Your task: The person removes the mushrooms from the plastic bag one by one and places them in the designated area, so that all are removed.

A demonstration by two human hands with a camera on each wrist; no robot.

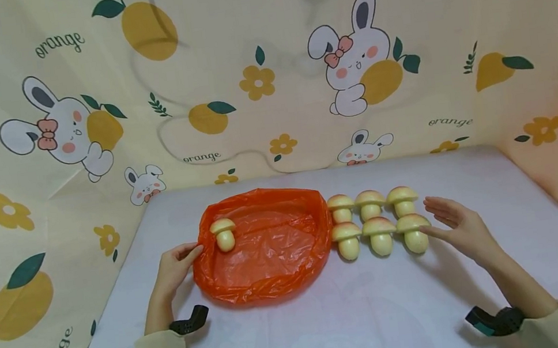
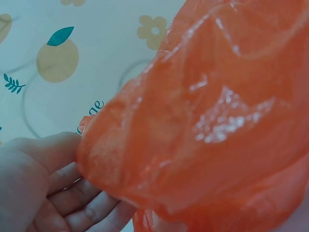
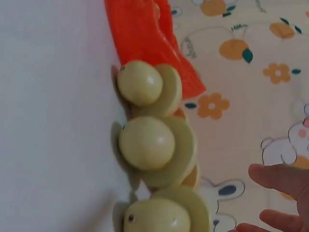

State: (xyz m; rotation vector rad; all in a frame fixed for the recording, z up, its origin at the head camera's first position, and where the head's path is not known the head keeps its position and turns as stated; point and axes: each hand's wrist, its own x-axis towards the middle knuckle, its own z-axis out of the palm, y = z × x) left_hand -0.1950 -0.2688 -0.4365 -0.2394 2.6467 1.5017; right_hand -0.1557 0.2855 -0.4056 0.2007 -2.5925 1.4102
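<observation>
An orange-red plastic bag (image 1: 267,291) lies wide-mouthed on the white table, one toy mushroom (image 1: 224,236) inside it toward the left. At the bag's left edge, my left hand (image 1: 177,266) holds the rim between thumb and fingers; the left wrist view shows the bag's film (image 2: 193,135) covering the fingertips. My right hand (image 1: 461,230) is spread beside the rightmost mushrooms, with nothing in its grasp. Its thumb is close to the front right mushroom (image 1: 415,234); whether they touch I cannot tell. In the right wrist view, the thumb (image 3: 280,178) stands apart from the mushrooms (image 3: 147,142).
Several mushrooms, pale-stemmed with pinkish caps, stand in two rows against the bag's right side, among them a back middle one (image 1: 370,203). A printed cloth (image 1: 262,124) with rabbits and oranges encloses the table (image 1: 329,330) at the back and sides.
</observation>
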